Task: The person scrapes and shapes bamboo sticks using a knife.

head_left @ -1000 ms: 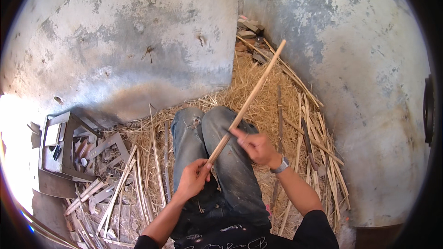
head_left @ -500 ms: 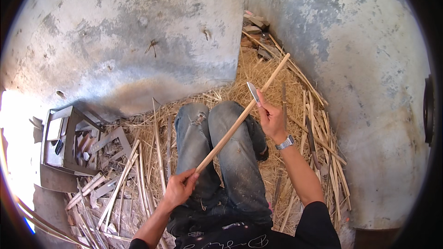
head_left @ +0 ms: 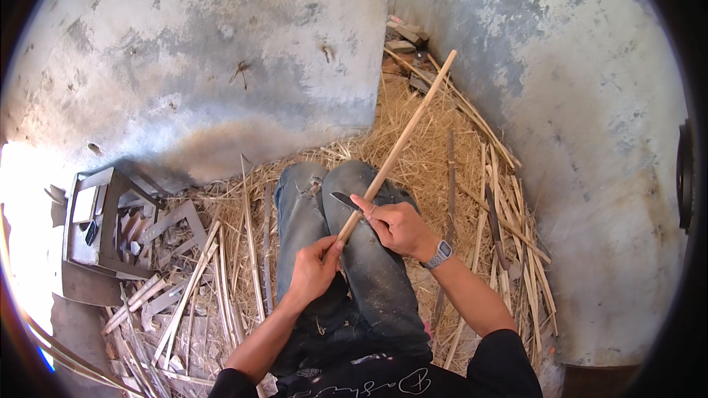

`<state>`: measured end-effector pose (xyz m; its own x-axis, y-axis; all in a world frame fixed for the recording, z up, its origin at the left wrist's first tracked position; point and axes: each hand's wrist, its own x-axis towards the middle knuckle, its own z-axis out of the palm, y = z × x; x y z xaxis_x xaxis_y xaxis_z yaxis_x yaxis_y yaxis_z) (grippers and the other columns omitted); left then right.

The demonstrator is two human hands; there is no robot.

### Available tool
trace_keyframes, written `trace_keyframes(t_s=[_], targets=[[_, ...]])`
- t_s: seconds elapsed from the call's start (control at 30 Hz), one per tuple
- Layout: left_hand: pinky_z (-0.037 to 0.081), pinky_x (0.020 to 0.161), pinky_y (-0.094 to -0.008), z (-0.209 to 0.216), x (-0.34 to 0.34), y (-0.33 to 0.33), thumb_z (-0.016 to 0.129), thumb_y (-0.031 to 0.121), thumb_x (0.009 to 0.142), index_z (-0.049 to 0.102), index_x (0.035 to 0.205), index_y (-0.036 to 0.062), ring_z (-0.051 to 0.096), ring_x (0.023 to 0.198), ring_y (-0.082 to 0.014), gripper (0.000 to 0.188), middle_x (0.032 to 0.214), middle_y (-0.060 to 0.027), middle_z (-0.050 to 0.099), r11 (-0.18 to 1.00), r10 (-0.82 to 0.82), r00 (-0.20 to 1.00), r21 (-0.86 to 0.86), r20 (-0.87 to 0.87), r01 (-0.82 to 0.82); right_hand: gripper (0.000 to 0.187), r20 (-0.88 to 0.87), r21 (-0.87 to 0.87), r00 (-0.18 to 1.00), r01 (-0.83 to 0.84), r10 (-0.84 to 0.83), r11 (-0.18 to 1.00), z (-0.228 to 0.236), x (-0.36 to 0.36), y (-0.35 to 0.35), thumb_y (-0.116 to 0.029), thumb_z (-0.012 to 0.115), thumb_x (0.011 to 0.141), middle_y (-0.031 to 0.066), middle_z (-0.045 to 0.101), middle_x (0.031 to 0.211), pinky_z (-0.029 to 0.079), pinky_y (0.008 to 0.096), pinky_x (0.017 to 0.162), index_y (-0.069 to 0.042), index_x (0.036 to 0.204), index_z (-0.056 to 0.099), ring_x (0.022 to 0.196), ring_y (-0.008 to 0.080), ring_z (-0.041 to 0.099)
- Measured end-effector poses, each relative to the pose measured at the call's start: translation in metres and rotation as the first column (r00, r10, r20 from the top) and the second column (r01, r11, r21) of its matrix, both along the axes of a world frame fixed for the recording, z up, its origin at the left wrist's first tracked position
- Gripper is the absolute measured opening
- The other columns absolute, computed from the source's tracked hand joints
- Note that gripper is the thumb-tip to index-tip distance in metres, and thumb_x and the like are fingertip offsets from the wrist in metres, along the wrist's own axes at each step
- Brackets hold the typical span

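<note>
A long pale wooden stick (head_left: 410,130) slants across my lap, its far end up and to the right. My left hand (head_left: 316,267) is closed round its near end, above my jeans (head_left: 376,280). Just beyond it, my right hand (head_left: 394,225) grips a knife whose handle is hidden in the fingers. The dark knife blade (head_left: 344,200) sticks out to the left and lies across the stick, close to the left hand. A silver watch (head_left: 440,253) is on my right wrist.
Shavings (head_left: 413,118) cover the floor beyond my knees. Split strips (head_left: 516,236) lie along the right wall (head_left: 590,140), with more strips (head_left: 192,287) at the left. A small wooden stool-like frame (head_left: 103,228) stands at far left. A plastered wall (head_left: 221,51) rises in front.
My right hand has drawn the knife down along the stick toward my left hand. The left hand has shifted slightly up and right, and the stick stands steeper.
</note>
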<state>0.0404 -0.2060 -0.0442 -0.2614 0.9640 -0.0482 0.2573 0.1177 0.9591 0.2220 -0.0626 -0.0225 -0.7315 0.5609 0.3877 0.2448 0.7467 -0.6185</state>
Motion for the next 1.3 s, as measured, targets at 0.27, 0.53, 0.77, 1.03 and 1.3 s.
trace_keyframes(t_s=[0.27, 0.53, 0.77, 1.03, 1.3], targets=[[0.042, 0.051, -0.0209, 0.026, -0.01, -0.002, 0.053, 0.024, 0.109, 0.064, 0.112, 0.0005, 0.053, 0.054, -0.0055, 0.027, 0.073, 0.0004, 0.06, 1.0, -0.02, 0.928, -0.003, 0.372, 0.023, 0.06, -0.453, -0.326, 0.864, 0.068, -0.219, 0.943, 0.016, 0.02, -0.004, -0.006, 0.067, 0.095, 0.0037, 0.072, 0.089, 0.049, 0.023, 0.065, -0.004, 0.151, 0.047, 0.065, 0.0053, 0.056], [0.049, 0.095, -0.0311, 0.053, 0.048, 0.034, 0.072, 0.014, 0.097, 0.066, 0.104, -0.0023, 0.063, 0.1, -0.0192, 0.018, 0.108, -0.0076, 0.064, 0.806, 0.206, 0.978, 0.559, 0.046, -0.196, 0.059, -0.285, -0.358, 0.905, 0.206, -0.317, 0.911, 0.063, 0.017, -0.062, -0.015, 0.082, 0.085, 0.0102, 0.075, 0.098, 0.048, 0.025, 0.062, 0.002, 0.137, 0.06, 0.067, 0.0078, 0.059], [0.051, 0.084, -0.0374, 0.075, 0.002, -0.005, 0.082, 0.016, 0.084, 0.078, 0.089, 0.0066, 0.067, 0.096, -0.0249, 0.012, 0.109, -0.0146, 0.069, 0.979, 0.004, 0.943, 0.193, -0.332, 0.063, 0.045, -0.168, -0.259, 0.96, 0.175, -0.223, 0.95, 0.054, 0.048, -0.048, -0.008, 0.081, 0.077, 0.0177, 0.074, 0.092, 0.053, 0.0318, 0.065, -0.003, 0.12, 0.071, 0.071, 0.0264, 0.071], [0.052, 0.077, -0.0439, 0.084, -0.114, -0.006, 0.069, 0.033, 0.094, 0.072, 0.108, 0.0091, 0.07, 0.077, -0.03, 0.028, 0.078, -0.0087, 0.07, 0.949, 0.055, 0.305, 0.145, -0.951, 0.282, 0.032, -0.001, -0.026, 0.996, 0.093, -0.093, 0.995, 0.049, 0.085, -0.008, -0.004, 0.077, 0.078, 0.0148, 0.075, 0.091, 0.052, 0.0314, 0.058, -0.004, 0.109, 0.074, 0.068, 0.0239, 0.069], [0.05, 0.067, -0.0397, 0.043, -0.048, -0.025, 0.053, 0.024, 0.105, 0.063, 0.107, 0.0025, 0.068, 0.074, -0.0298, 0.024, 0.074, -0.011, 0.065, 0.914, -0.389, 0.814, -0.074, -0.432, 0.398, 0.012, -0.349, 0.272, 0.829, 0.536, -0.437, 0.799, 0.068, 0.06, -0.002, -0.005, 0.064, 0.09, 0.0141, 0.063, 0.093, 0.049, 0.0353, 0.059, 0.001, 0.1, 0.067, 0.069, 0.0262, 0.063]])
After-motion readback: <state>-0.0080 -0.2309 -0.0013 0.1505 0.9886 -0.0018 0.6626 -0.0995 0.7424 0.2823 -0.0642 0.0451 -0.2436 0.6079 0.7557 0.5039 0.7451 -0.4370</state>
